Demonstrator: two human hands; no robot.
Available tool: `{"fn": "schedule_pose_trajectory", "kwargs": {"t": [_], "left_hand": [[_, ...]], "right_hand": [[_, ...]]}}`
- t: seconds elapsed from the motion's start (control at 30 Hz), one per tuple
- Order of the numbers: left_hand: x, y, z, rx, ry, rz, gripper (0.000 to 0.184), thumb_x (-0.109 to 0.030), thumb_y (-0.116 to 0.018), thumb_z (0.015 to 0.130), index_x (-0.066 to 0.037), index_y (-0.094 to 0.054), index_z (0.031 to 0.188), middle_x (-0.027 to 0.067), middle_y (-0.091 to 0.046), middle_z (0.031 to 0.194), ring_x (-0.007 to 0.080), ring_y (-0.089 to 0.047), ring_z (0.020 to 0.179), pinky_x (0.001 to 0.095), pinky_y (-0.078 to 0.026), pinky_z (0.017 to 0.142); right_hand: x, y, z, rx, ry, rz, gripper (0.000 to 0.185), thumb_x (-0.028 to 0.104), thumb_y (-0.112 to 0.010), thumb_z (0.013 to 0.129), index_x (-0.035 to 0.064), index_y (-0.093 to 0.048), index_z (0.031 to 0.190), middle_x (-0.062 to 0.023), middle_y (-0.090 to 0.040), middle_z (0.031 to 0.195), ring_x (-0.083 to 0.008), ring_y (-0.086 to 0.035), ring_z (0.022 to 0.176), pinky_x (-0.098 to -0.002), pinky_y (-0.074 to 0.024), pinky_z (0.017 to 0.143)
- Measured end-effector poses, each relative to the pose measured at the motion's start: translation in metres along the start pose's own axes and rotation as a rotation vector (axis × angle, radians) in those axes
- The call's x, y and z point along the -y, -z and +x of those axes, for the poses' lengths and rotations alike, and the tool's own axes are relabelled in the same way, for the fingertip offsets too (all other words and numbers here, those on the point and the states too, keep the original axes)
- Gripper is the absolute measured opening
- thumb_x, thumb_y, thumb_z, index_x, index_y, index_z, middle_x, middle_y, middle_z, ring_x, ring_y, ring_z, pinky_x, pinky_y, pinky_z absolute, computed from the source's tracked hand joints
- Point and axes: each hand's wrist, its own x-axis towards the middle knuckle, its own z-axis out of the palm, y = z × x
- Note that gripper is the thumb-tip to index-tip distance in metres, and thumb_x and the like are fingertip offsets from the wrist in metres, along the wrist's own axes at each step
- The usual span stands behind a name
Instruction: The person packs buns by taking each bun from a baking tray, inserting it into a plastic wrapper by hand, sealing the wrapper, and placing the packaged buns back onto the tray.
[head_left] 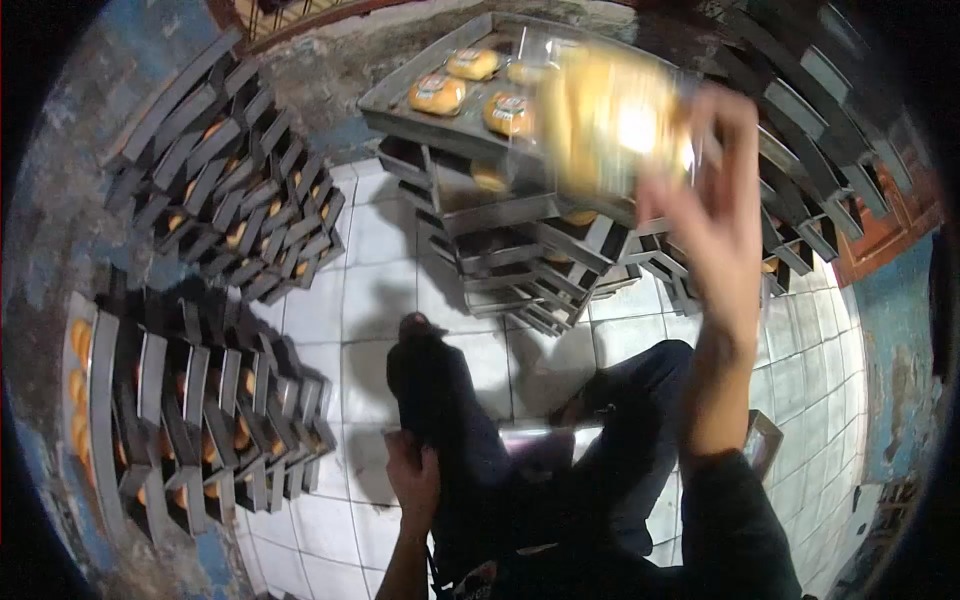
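Note:
My right hand (715, 190) is raised at the upper right, its fingers closed on a blurred yellow package (610, 120) in shiny clear wrap. The package hangs over the right part of a metal tray (400, 122), hiding some of it. Several wrapped buns (437, 95) lie on the left part of that tray, which tops a stack of trays. Low in the view, my left hand (412, 470) rests beside my left knee with its fingers curled; whether it holds anything is hidden.
Stacks of metal trays with buns stand at the upper left (215, 140) and lower left (150, 390). More stacked trays (800, 130) rise at the upper right. White floor tiles (380, 250) show between the stacks. A small box (762, 445) is near my right forearm.

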Motion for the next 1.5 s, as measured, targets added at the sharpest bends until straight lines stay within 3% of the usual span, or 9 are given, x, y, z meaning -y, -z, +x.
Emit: {"fn": "schedule_pose_trajectory", "kwargs": {"t": [0.23,0.37,0.5,0.67,0.8,1.07,1.23,1.43,1.5], "left_hand": [[-0.014,0.003,-0.003,-0.041,-0.002,0.037,0.029,-0.011,-0.066,0.094,0.002,-0.052,0.116,0.0170,-0.064,0.099,0.0253,-0.066,0.094,0.0395,-0.053,0.085],[0.008,0.009,-0.002,-0.099,-0.095,0.037,0.023,-0.011,-0.061,0.095,-0.002,-0.050,0.112,0.0057,-0.051,0.087,0.0142,-0.048,0.077,0.0320,-0.043,0.069],[-0.013,0.015,0.004,-0.120,-0.028,-0.015,0.025,-0.011,-0.067,0.089,-0.001,-0.054,0.108,0.0109,-0.056,0.085,0.0185,-0.054,0.074,0.0373,-0.047,0.069],[-0.034,0.003,0.079,-0.064,-0.357,0.306,0.024,-0.008,-0.071,0.085,-0.003,-0.061,0.106,0.0121,-0.059,0.088,0.0280,-0.058,0.080,0.0423,-0.046,0.075],[-0.030,0.007,0.112,-0.029,-0.384,0.312,0.018,-0.011,-0.071,0.083,-0.004,-0.064,0.098,0.0142,-0.060,0.084,0.0363,-0.058,0.079,0.0476,-0.044,0.077],[-0.014,0.054,0.182,-0.021,-0.542,0.499,0.012,-0.014,-0.069,0.088,-0.006,-0.064,0.095,0.0171,-0.062,0.083,0.0394,-0.061,0.081,0.0508,-0.047,0.073],[0.002,0.089,0.210,-0.040,-0.557,0.440,0.012,-0.016,-0.068,0.088,-0.007,-0.062,0.092,0.0164,-0.058,0.081,0.0368,-0.057,0.075,0.0451,-0.045,0.071],[-0.012,0.091,0.208,-0.075,-0.446,0.396,0.009,-0.014,-0.064,0.090,-0.006,-0.062,0.093,0.0119,-0.052,0.076,0.0279,-0.049,0.068,0.0426,-0.043,0.067],[-0.006,0.089,0.208,-0.104,-0.602,0.313,0.003,-0.013,-0.063,0.095,-0.010,-0.062,0.094,0.0068,-0.047,0.070,0.0199,-0.045,0.062,0.0384,-0.039,0.058]], "right_hand": [[-0.157,0.029,0.215,-0.092,-0.018,-0.471,0.095,0.047,-0.070,0.100,0.0048,-0.020,0.170,-0.0296,-0.045,0.161,-0.0412,-0.046,0.148,-0.0482,-0.0378,0.122],[-0.165,0.039,0.168,-0.052,-0.023,-0.529,0.073,0.049,-0.074,0.097,0.0042,-0.051,0.150,-0.0259,-0.066,0.131,-0.0389,-0.065,0.124,-0.0472,-0.0511,0.106],[-0.113,0.071,0.043,-0.128,-0.062,-1.010,0.084,0.060,-0.072,0.094,-0.0041,-0.052,0.145,-0.0302,-0.057,0.141,-0.0417,-0.054,0.136,-0.0494,-0.0425,0.115],[-0.105,0.101,-0.040,-0.098,-0.837,-0.191,0.069,0.057,-0.064,0.103,-0.0013,-0.053,0.138,-0.0138,-0.059,0.122,-0.0292,-0.069,0.114,-0.0408,-0.0553,0.096],[-0.104,0.076,-0.038,-0.160,-1.021,0.298,0.061,0.055,-0.060,0.106,0.0020,-0.056,0.136,-0.0136,-0.070,0.119,-0.0251,-0.074,0.097,-0.0387,-0.0597,0.081],[-0.133,0.063,-0.028,-0.279,-0.966,0.334,0.018,0.023,-0.057,0.096,0.0069,-0.064,0.091,-0.0072,-0.064,0.099,-0.0177,-0.065,0.094,-0.0397,-0.0634,0.089],[-0.155,0.047,-0.052,-0.408,-0.755,0.569,0.024,0.015,-0.055,0.096,0.0124,-0.048,0.072,-0.0015,-0.052,0.081,-0.0145,-0.062,0.078,-0.0438,-0.0658,0.085],[-0.018,0.013,-0.111,-0.724,-0.696,0.691,0.015,0.011,-0.051,0.092,0.0039,-0.060,0.081,-0.0093,-0.065,0.087,-0.0204,-0.068,0.077,-0.0469,-0.0654,0.088],[0.011,0.020,-0.170,-0.788,-0.680,0.527,0.011,0.010,-0.059,0.082,0.0063,-0.058,0.072,-0.0076,-0.058,0.069,-0.0217,-0.059,0.061,-0.0351,-0.0447,0.056]]}}
